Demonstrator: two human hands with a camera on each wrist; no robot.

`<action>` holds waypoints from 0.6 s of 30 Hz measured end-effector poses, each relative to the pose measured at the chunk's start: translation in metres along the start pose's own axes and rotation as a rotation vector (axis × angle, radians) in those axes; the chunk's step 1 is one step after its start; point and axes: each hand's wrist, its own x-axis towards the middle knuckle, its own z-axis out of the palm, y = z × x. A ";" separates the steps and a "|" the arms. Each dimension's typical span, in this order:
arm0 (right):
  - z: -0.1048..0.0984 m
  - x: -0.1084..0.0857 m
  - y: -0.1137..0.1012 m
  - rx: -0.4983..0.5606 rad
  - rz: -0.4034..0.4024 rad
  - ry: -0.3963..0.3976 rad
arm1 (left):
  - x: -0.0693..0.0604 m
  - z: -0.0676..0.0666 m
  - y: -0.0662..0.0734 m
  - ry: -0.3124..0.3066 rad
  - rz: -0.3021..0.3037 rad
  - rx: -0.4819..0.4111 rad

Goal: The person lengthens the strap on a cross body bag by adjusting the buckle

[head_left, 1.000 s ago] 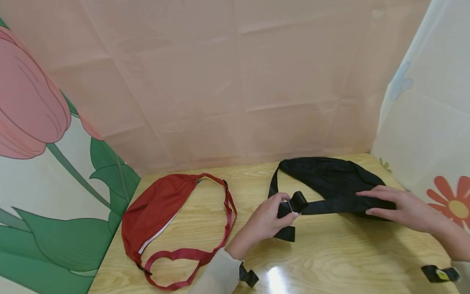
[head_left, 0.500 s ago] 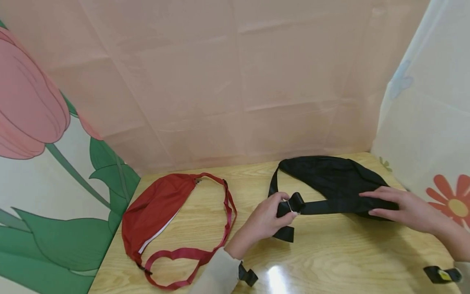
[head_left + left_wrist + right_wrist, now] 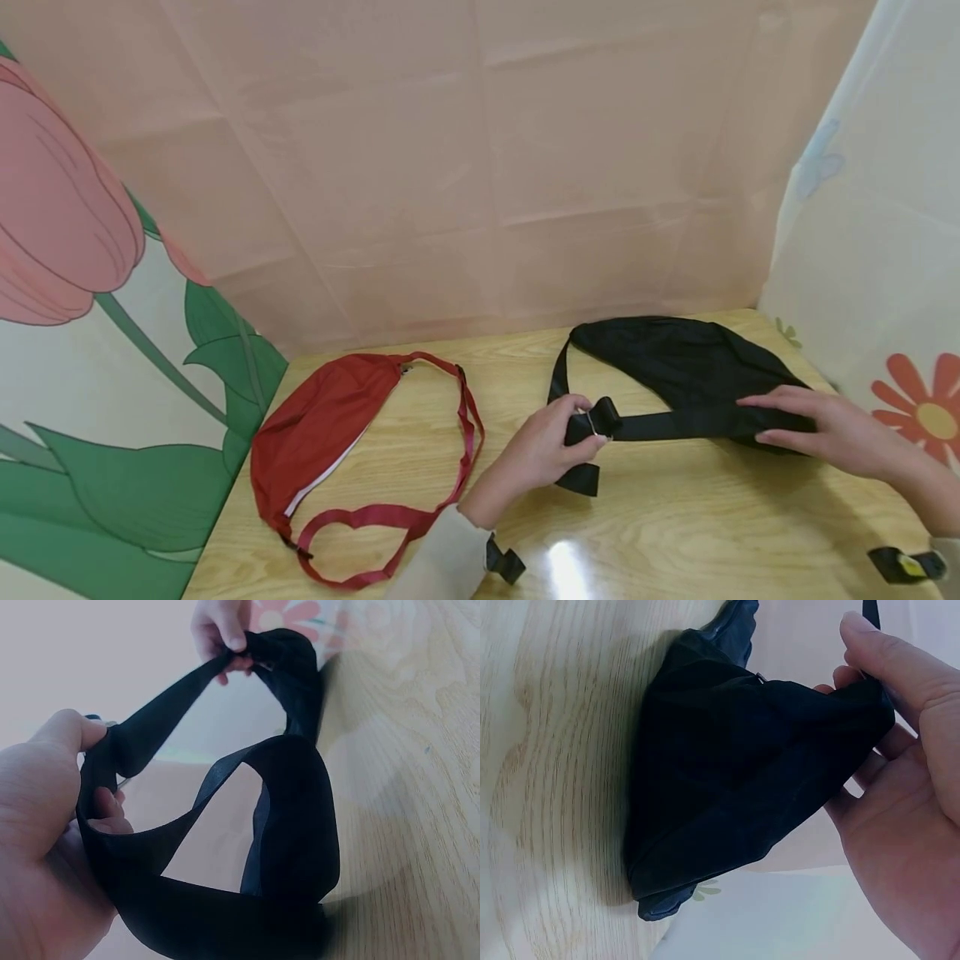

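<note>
A black waist bag point(image 3: 682, 358) stands at the table's right side, its strap point(image 3: 660, 426) stretched between the two hands. My left hand point(image 3: 542, 443) pinches the strap at a metal slider point(image 3: 594, 423), between thumb and fingers. In the left wrist view the strap point(image 3: 296, 817) loops down from that hand to the wood. My right hand point(image 3: 825, 425) grips the bag's near right end, where the strap joins it. The right wrist view shows the thumb and fingers around the corner of the bag point(image 3: 757, 765); some fingertips are hidden behind it.
A red waist bag point(image 3: 322, 429) with a white zip lies to the left, its red strap point(image 3: 386, 517) looped toward my left forearm. The wood-grain table point(image 3: 660, 533) ends at a pinkish sheet point(image 3: 480, 183) behind. Flower-printed sheets stand on both sides.
Both hands keep their hold. The left hand and slider shift very slightly left, the right hand slightly right, drawing the strap a little longer between them.
</note>
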 end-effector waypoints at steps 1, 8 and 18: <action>0.000 0.000 0.000 0.001 -0.003 -0.001 | 0.000 0.000 0.000 -0.001 0.001 0.003; 0.001 0.000 0.004 0.018 -0.002 -0.011 | 0.001 0.002 -0.002 -0.011 0.002 0.002; 0.003 0.000 0.011 0.007 0.010 -0.009 | 0.001 0.003 -0.001 -0.013 0.021 0.010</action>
